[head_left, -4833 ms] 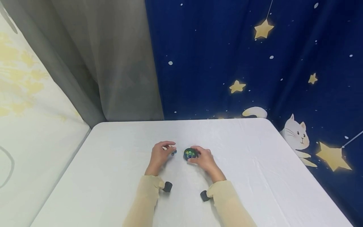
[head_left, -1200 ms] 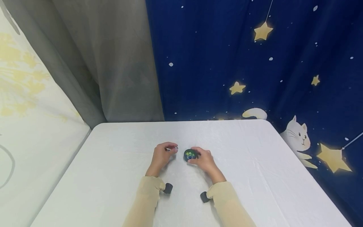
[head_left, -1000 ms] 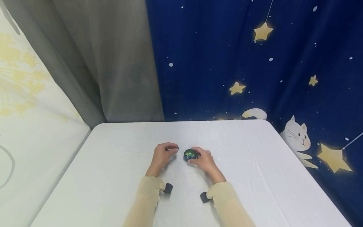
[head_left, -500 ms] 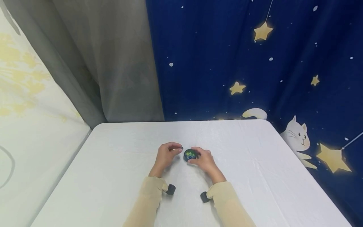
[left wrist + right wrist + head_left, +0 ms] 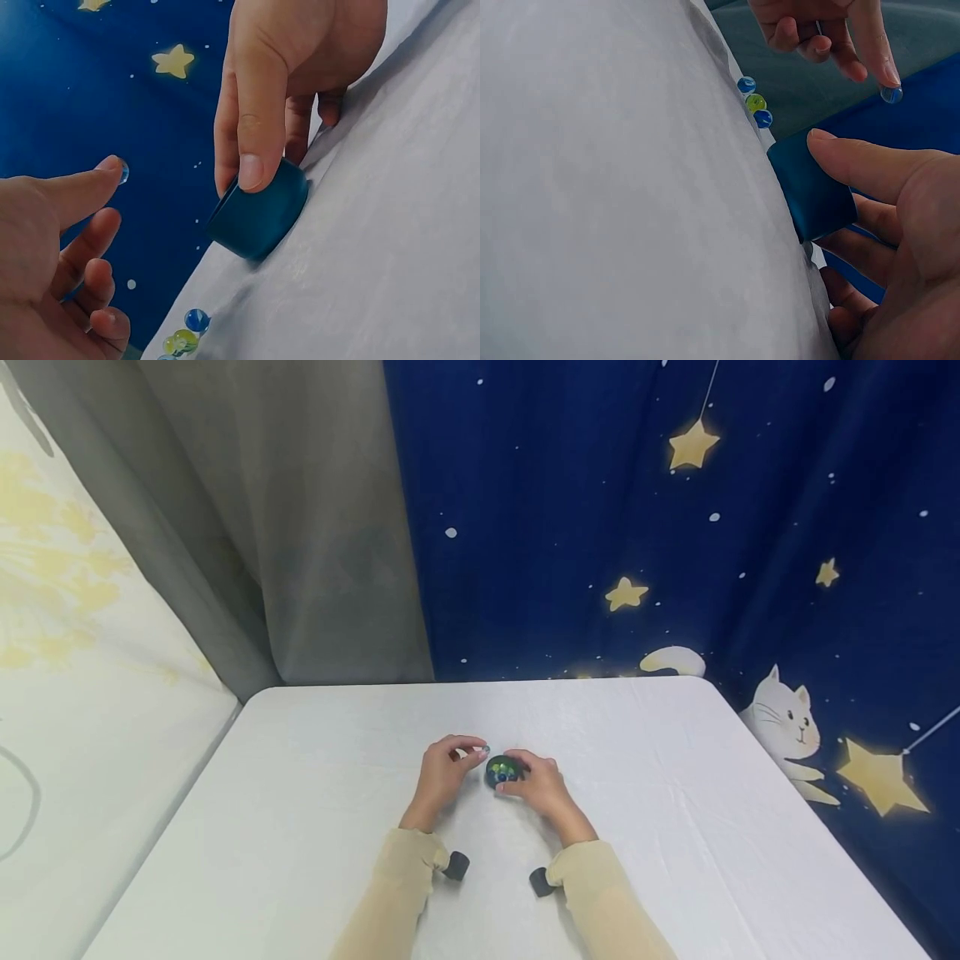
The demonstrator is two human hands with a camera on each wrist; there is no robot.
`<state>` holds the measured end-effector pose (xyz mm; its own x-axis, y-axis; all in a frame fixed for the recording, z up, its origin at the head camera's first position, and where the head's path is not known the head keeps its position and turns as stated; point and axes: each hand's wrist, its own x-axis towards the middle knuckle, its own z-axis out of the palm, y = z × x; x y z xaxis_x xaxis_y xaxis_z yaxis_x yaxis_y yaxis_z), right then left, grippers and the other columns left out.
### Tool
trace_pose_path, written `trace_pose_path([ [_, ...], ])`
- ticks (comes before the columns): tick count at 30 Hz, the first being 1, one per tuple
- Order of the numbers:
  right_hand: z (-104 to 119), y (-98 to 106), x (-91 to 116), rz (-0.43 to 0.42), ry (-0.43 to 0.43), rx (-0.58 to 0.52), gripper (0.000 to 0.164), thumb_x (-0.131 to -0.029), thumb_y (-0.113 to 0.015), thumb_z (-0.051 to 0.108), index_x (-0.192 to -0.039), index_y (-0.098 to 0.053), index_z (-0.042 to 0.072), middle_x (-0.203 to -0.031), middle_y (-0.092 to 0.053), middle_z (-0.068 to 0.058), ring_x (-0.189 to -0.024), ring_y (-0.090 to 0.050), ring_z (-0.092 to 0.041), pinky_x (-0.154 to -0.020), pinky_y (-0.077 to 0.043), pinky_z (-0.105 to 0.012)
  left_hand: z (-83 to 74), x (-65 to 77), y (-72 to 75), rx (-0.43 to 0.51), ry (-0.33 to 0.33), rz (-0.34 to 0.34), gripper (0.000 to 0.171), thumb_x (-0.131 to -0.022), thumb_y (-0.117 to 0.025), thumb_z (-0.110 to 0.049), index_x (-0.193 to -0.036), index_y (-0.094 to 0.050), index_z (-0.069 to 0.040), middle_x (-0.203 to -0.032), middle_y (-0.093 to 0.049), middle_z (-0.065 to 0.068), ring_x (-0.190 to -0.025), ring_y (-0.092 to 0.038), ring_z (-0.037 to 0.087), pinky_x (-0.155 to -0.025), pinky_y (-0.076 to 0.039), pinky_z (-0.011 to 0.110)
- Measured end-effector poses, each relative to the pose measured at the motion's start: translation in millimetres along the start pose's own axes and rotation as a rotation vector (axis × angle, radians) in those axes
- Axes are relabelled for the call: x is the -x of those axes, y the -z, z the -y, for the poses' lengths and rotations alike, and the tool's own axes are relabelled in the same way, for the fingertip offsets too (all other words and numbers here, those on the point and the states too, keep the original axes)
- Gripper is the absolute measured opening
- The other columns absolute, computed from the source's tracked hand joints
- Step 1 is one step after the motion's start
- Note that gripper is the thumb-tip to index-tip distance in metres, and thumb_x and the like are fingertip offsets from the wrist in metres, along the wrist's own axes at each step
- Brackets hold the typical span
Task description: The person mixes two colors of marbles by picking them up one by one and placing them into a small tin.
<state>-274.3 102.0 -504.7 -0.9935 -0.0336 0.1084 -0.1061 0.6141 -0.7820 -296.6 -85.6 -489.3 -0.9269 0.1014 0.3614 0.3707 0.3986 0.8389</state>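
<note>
My left hand (image 5: 438,779) pinches a clear, bluish glass marble (image 5: 891,94) between thumb and fingertip. It hovers just left of a small teal cup (image 5: 259,217), slightly above its rim in the head view. My right hand (image 5: 543,785) grips the cup at its right side, thumb on the near wall and fingers behind. Several blue and yellow-green marbles (image 5: 502,770) show inside the cup from above. Below the left hand, loose marbles (image 5: 181,342) lie on the tabletop, blue and yellow-green; the hand hides them in the head view.
A white-covered table (image 5: 637,827) spreads around both hands. A grey curtain (image 5: 337,527) and a dark blue star-patterned curtain (image 5: 540,527) hang behind its far edge. Each sleeve has a black wrist camera (image 5: 457,866) near the cuff.
My left hand has come up from the loose marbles with one marble pinched, moving right to the cup's edge. The right hand and cup stay in place.
</note>
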Motion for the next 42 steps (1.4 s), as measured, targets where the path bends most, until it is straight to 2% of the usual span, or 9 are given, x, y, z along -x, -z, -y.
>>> trace_pose_path([
  [3,0.1,0.0,-0.5,-0.004,0.006,0.002,0.056,-0.074,-0.085,0.024,-0.125,-0.064,0.016,-0.124,-0.063,-0.010,-0.121,-0.046,-0.040,-0.101,-0.032,-0.058,0.0,0.2,-2.3,0.020,-0.015,-0.013,0.014,-0.083,-0.077,-0.014,-0.097,-0.077,-0.017,-0.078,-0.060,-0.004,-0.073,-0.051,0.016,-0.065,-0.042,0.028],
  [8,0.3,-0.3,-0.5,-0.007,0.015,0.004,0.056,-0.074,-0.085,0.024,-0.125,-0.064,0.016,-0.124,-0.064,-0.010,-0.122,-0.046,-0.040,-0.101,-0.031,-0.058,-0.5,1.0,-6.3,0.045,0.001,-0.012,0.015,-0.084,-0.077,-0.014,-0.098,-0.076,-0.016,-0.077,-0.057,-0.003,-0.071,-0.051,0.016,-0.063,-0.042,0.027],
  [17,1.7,-1.4,-0.1,0.004,-0.005,0.011,0.057,-0.075,-0.084,0.025,-0.127,-0.063,0.016,-0.126,-0.063,-0.010,-0.121,-0.045,-0.039,-0.100,-0.032,-0.060,-3.5,3.9,-9.9,0.036,-0.007,-0.022,0.016,-0.084,-0.077,-0.015,-0.100,-0.076,-0.017,-0.074,-0.055,-0.004,-0.068,-0.048,0.016,-0.062,-0.040,0.028],
  [25,1.2,-1.4,-0.5,0.007,-0.006,0.009,0.056,-0.075,-0.084,0.025,-0.126,-0.063,0.017,-0.127,-0.061,-0.011,-0.124,-0.043,-0.042,-0.101,-0.031,-0.061,0.2,4.0,-13.6,0.031,0.020,0.015,0.017,-0.083,-0.077,-0.015,-0.100,-0.076,-0.017,-0.073,-0.056,-0.004,-0.064,-0.046,0.014,-0.060,-0.039,0.026],
  [30,0.5,-1.7,-1.0,0.002,-0.008,0.014,0.056,-0.074,-0.085,0.026,-0.126,-0.064,0.017,-0.126,-0.063,-0.010,-0.124,-0.044,-0.042,-0.101,-0.031,-0.060,-1.2,2.9,-8.0,0.029,0.073,-0.002,0.017,-0.083,-0.078,-0.014,-0.099,-0.076,-0.017,-0.073,-0.055,-0.001,-0.065,-0.046,0.015,-0.058,-0.039,0.026],
  [38,0.1,-1.1,-1.3,0.003,-0.009,0.004,0.057,-0.073,-0.085,0.026,-0.125,-0.064,0.017,-0.124,-0.063,-0.011,-0.122,-0.046,-0.041,-0.101,-0.032,-0.060,3.8,-1.8,10.0,-0.024,0.149,-0.034,0.018,-0.083,-0.078,-0.016,-0.101,-0.076,-0.015,-0.074,-0.056,0.000,-0.060,-0.045,0.015,-0.054,-0.039,0.027],
  [42,-1.3,-1.2,-1.5,0.001,-0.005,0.003,0.058,-0.073,-0.086,0.026,-0.125,-0.064,0.017,-0.124,-0.063,-0.011,-0.123,-0.047,-0.040,-0.101,-0.034,-0.058,8.4,-2.6,18.2,-0.075,0.166,-0.041,0.021,-0.082,-0.078,-0.015,-0.103,-0.075,-0.014,-0.078,-0.058,0.000,-0.063,-0.046,0.016,-0.058,-0.039,0.029],
])
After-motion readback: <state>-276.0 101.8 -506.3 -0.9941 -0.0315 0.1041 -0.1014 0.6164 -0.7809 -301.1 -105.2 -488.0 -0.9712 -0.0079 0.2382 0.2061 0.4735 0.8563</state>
